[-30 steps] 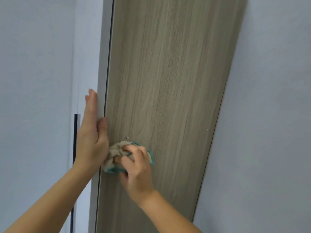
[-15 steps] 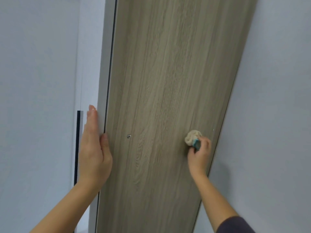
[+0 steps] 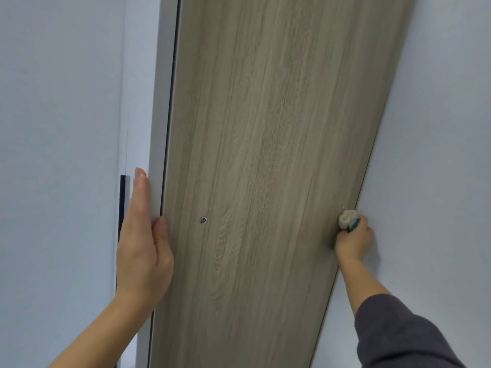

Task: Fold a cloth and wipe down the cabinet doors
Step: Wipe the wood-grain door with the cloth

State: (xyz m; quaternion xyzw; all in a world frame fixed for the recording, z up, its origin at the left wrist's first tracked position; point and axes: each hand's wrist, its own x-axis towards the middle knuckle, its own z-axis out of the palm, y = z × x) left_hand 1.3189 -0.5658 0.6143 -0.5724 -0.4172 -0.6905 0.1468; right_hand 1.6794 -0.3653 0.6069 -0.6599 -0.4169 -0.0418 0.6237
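A tall wood-grain cabinet door (image 3: 260, 181) stands open, its inner face toward me. My left hand (image 3: 143, 243) grips its left edge, fingers flat on the white outer side and thumb on the wood face. My right hand (image 3: 354, 241) is closed around a bunched beige cloth with a teal rim (image 3: 348, 219). It presses the cloth against the door's far right edge, where the wood meets the pale wall. Most of the cloth is hidden inside the fist.
A small metal screw (image 3: 203, 220) sits in the door face between my hands. A black vertical handle strip (image 3: 122, 208) runs down the white cabinet front at left. Pale blue-grey wall (image 3: 438, 155) fills the right side.
My right hand has swept the cloth from beside the left hand across the door to its right edge. The left hand has kept its hold on the left edge.
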